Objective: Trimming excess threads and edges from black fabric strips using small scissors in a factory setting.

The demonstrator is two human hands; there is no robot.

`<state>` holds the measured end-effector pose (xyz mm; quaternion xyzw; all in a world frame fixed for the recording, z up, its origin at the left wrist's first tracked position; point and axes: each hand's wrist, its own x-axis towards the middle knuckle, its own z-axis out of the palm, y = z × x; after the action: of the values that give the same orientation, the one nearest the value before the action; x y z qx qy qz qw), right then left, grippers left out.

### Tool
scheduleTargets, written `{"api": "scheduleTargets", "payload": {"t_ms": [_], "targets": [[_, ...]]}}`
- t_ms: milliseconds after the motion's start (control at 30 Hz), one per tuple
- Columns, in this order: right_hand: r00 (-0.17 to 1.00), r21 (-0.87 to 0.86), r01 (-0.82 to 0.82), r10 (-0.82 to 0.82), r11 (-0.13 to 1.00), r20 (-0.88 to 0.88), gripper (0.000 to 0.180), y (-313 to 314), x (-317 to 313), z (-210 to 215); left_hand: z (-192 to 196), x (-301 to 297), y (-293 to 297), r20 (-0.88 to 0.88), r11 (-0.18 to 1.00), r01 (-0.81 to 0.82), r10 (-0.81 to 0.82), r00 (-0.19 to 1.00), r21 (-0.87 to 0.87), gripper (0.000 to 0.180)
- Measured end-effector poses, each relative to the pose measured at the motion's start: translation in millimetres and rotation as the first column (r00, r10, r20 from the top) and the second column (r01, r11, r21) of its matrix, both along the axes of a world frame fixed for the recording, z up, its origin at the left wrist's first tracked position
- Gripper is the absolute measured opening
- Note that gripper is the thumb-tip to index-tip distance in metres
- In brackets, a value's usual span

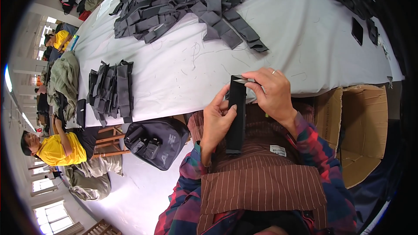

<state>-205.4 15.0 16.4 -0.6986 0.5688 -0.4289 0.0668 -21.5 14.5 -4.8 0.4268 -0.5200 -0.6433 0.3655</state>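
Observation:
My left hand (217,119) grips a long black fabric strap (237,117) by its middle, holding it upright over my lap. My right hand (270,93) holds small metal snips (244,79) at the strap's top end, blades touching the fabric edge. A ring shows on one finger of my right hand. The strap's lower end hangs down over my striped brown apron (261,182).
A white table (183,69) carries a big heap of black straps (187,4) at the back and a neat stack of straps (111,91) at the left. An open cardboard box (361,130) stands at my right, a black bag (156,141) at my left. People in yellow shirts work at the far left.

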Motion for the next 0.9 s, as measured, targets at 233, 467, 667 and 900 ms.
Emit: {"api": "scheduleTargets", "payload": {"t_ms": [233, 467, 667, 900], "targets": [[0.981, -0.09, -0.013, -0.004, 0.996, -0.196, 0.015, -6.7, 19.2, 2.1, 8.9, 9.4, 5.9, 0.352, 0.969, 0.019, 0.07, 0.933, -0.245, 0.059], [0.875, 0.323, -0.141, -0.035, 0.936, 0.483, 0.019, 7.4, 5.8, -1.5, -3.9, 3.7, 8.5, 0.109, 0.938, 0.029, 0.009, 0.994, -0.345, 0.053], [0.768, 0.391, -0.388, 0.058, 0.835, 0.638, 0.016, -0.2, 8.7, 2.2, -8.8, 6.4, 8.4, 0.129, 0.92, -0.022, 0.079, 0.989, -0.392, 0.046], [0.91, 0.105, -0.286, 0.236, 0.952, 0.341, 0.011, 18.8, 33.7, -5.6, -22.8, 5.9, 11.1, -0.022, 0.974, -0.178, 0.176, 0.984, -0.142, 0.027]]}}
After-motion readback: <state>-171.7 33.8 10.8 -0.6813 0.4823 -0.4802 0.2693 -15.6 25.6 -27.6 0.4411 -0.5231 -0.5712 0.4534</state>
